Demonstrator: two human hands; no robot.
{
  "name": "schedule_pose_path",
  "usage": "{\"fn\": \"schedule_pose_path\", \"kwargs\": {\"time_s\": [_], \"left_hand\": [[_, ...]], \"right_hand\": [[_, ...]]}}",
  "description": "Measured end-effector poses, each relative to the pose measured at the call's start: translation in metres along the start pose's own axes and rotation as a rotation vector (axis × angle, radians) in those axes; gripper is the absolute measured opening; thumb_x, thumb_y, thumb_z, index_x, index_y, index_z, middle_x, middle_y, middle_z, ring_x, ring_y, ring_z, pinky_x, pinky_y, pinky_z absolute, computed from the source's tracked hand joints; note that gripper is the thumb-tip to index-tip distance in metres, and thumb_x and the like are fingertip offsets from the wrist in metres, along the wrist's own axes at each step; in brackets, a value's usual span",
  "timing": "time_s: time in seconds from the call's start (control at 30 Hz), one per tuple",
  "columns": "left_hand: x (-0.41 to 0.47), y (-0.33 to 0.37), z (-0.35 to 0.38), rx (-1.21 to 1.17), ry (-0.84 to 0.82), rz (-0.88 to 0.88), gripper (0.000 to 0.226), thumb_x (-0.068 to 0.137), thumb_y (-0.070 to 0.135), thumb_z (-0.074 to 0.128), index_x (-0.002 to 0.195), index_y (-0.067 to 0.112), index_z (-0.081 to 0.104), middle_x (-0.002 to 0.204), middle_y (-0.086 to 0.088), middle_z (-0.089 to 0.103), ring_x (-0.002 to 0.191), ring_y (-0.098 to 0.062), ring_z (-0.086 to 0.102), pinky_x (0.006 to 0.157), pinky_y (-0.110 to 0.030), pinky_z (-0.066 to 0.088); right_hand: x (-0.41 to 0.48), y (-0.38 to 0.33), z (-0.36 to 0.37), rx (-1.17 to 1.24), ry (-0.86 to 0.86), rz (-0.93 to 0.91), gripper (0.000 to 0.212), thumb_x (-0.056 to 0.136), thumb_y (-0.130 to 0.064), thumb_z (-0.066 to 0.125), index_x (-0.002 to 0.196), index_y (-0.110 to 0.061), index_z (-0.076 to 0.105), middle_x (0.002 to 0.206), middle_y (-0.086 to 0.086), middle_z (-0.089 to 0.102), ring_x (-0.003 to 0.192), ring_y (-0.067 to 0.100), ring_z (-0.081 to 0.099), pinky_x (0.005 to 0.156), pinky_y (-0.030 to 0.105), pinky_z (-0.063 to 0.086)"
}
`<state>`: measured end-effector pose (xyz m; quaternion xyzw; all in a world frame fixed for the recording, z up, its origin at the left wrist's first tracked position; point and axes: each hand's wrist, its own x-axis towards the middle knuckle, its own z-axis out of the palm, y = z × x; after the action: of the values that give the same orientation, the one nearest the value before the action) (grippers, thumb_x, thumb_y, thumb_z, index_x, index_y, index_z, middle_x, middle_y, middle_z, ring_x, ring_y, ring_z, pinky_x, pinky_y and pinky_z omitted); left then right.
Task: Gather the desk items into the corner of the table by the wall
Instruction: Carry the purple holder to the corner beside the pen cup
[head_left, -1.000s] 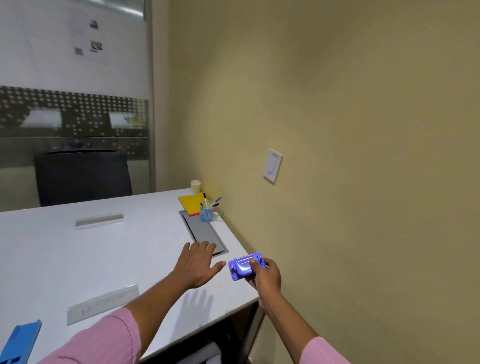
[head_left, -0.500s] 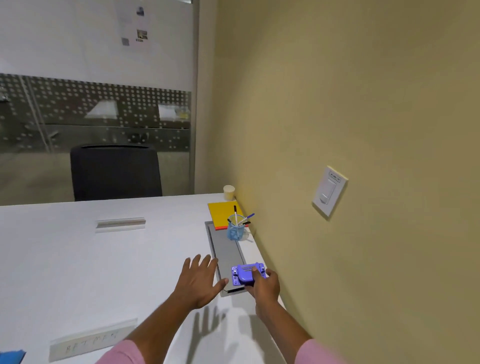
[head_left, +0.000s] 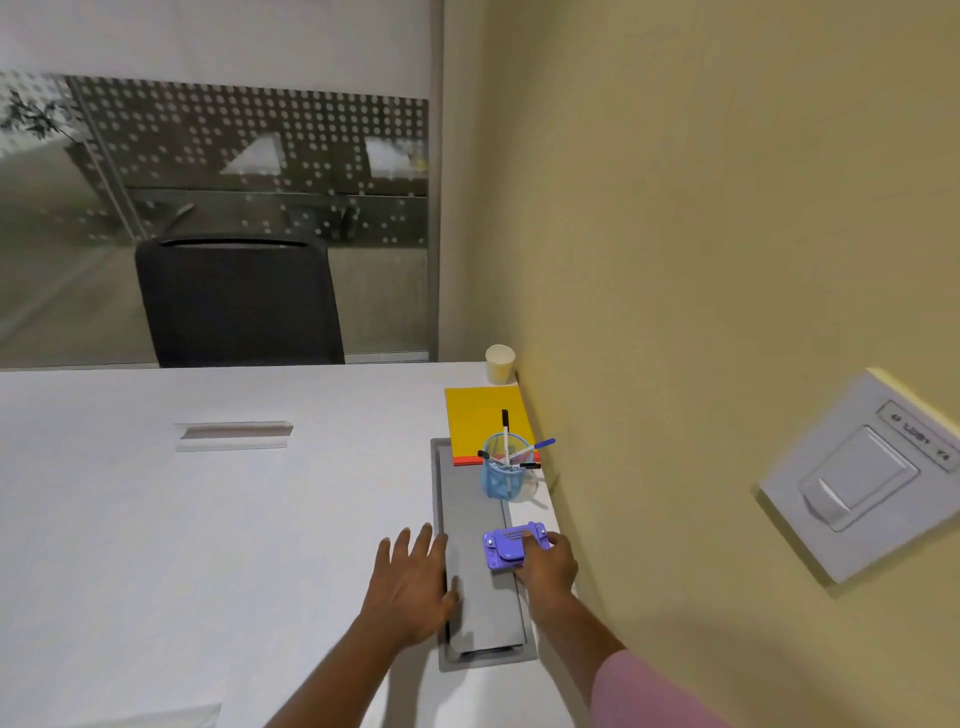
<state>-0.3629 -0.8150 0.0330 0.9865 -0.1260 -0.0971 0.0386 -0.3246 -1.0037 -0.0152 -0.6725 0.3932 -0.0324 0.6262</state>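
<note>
- While the right hand (head_left: 545, 564) gripped the purple tool (head_left: 511, 545) from the near side, fingers curled over its top, the tool appeared to rest across the gray hatch's (head_left: 467, 519) right edge, near the wall (head_left: 675, 260).
- Its long axis ran left-right, across the line to the corner.
- The corner lay straight ahead along the wall. The pen cup (head_left: 503, 478) stood in that line, with the yellow pad (head_left: 480, 415) and paper cup (head_left: 500, 364) beyond.
- The left hand (head_left: 410, 587) lay flat and spread at the hatch's left edge, holding nothing.
- Judged room: bare table (head_left: 208, 519) ahead only up to the pen cup, with the wall close on the right.

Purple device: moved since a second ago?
Yes. The purple device in the right hand went from past the near end of the grey panel toward the pen cup.
</note>
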Motion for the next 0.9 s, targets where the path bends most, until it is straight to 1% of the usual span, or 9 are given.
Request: {"fn": "schedule_pose_path", "kwargs": {"time_s": [0.07, 0.17, 0.3, 0.4, 0.53, 0.6, 0.67, 0.8, 0.9], "left_hand": [[0.009, -0.002, 0.009, 0.014, -0.004, 0.007, 0.074, 0.086, 0.054, 0.034, 0.149, 0.018, 0.018, 0.158, -0.009, 0.017, 0.143, -0.035, 0.018, 0.114, -0.051, 0.013], [0.024, -0.006, 0.016, 0.025, -0.014, -0.006, 0.075, 0.086, 0.053, 0.035, 0.150, 0.017, 0.017, 0.158, -0.010, 0.016, 0.143, -0.035, 0.016, 0.114, -0.052, 0.012], [0.041, -0.007, 0.022, 0.014, -0.019, -0.011, 0.075, 0.086, 0.054, 0.036, 0.149, 0.017, 0.018, 0.158, -0.010, 0.017, 0.143, -0.038, 0.016, 0.114, -0.054, 0.012], [0.049, -0.006, 0.024, 0.011, -0.002, 0.001, 0.075, 0.086, 0.054, 0.036, 0.148, 0.017, 0.019, 0.157, -0.011, 0.019, 0.142, -0.039, 0.017, 0.114, -0.055, 0.013], [0.054, -0.003, 0.024, 0.019, -0.011, 0.005, 0.074, 0.088, 0.055, 0.033, 0.149, 0.017, 0.015, 0.158, -0.011, 0.015, 0.143, -0.038, 0.013, 0.114, -0.054, 0.011], [0.055, -0.002, 0.026, 0.028, -0.020, 0.004, 0.074, 0.088, 0.055, 0.032, 0.149, 0.018, 0.014, 0.158, -0.011, 0.014, 0.143, -0.038, 0.013, 0.115, -0.054, 0.011], [0.056, -0.002, 0.027, 0.024, -0.021, -0.005, 0.074, 0.088, 0.055, 0.031, 0.149, 0.018, 0.014, 0.158, -0.011, 0.015, 0.143, -0.037, 0.013, 0.115, -0.053, 0.011], [0.055, -0.004, 0.026, 0.013, -0.010, -0.008, 0.074, 0.088, 0.055, 0.032, 0.149, 0.018, 0.016, 0.158, -0.011, 0.017, 0.143, -0.039, 0.015, 0.114, -0.053, 0.012], [0.053, -0.007, 0.028, 0.003, -0.010, -0.018, 0.074, 0.088, 0.056, 0.033, 0.149, 0.018, 0.015, 0.158, -0.011, 0.016, 0.143, -0.037, 0.015, 0.115, -0.053, 0.010]], "right_hand": [[0.017, -0.001, 0.009, -0.050, 0.003, -0.004, 0.014, 0.085, -0.017, 0.067, 0.091, -0.016, 0.055, 0.090, 0.008, 0.060, 0.086, 0.035, 0.065, 0.082, 0.050, 0.056], [0.043, 0.004, 0.025, -0.123, 0.004, 0.006, 0.017, 0.085, -0.023, 0.066, 0.096, -0.011, 0.060, 0.095, 0.014, 0.065, 0.088, 0.036, 0.065, 0.083, 0.048, 0.055], [0.078, 0.019, 0.042, -0.230, 0.019, 0.052, 0.028, 0.086, -0.029, 0.065, 0.104, -0.007, 0.065, 0.102, 0.019, 0.066, 0.092, 0.038, 0.064, 0.086, 0.044, 0.054], [0.108, 0.041, 0.057, -0.269, 0.005, 0.084, 0.037, 0.084, -0.037, 0.063, 0.106, -0.008, 0.063, 0.108, 0.021, 0.064, 0.094, 0.038, 0.062, 0.088, 0.047, 0.053], [0.091, 0.017, 0.058, -0.295, 0.042, 0.152, 0.044, 0.090, -0.035, 0.059, 0.118, -0.001, 0.057, 0.122, 0.026, 0.052, 0.105, 0.040, 0.056, 0.090, 0.040, 0.050], [0.090, 0.010, 0.059, -0.316, 0.047, 0.181, 0.047, 0.093, -0.033, 0.057, 0.123, 0.002, 0.053, 0.129, 0.028, 0.045, 0.107, 0.041, 0.054, 0.090, 0.042, 0.050], [0.092, 0.008, 0.061, -0.339, 0.039, 0.188, 0.049, 0.094, -0.035, 0.054, 0.124, 0.004, 0.051, 0.130, 0.029, 0.043, 0.110, 0.041, 0.052, 0.092, 0.043, 0.049], [0.095, 0.002, 0.064, -0.400, 0.049, 0.203, 0.051, 0.097, -0.039, 0.047, 0.125, 0.004, 0.049, 0.132, 0.027, 0.043, 0.114, 0.040, 0.051, 0.092, 0.038, 0.045], [0.095, 0.003, 0.068, -0.421, 0.065, 0.173, 0.049, 0.097, -0.039, 0.047, 0.122, 0.004, 0.052, 0.131, 0.027, 0.042, 0.113, 0.040, 0.050, 0.093, 0.040, 0.047]]}}
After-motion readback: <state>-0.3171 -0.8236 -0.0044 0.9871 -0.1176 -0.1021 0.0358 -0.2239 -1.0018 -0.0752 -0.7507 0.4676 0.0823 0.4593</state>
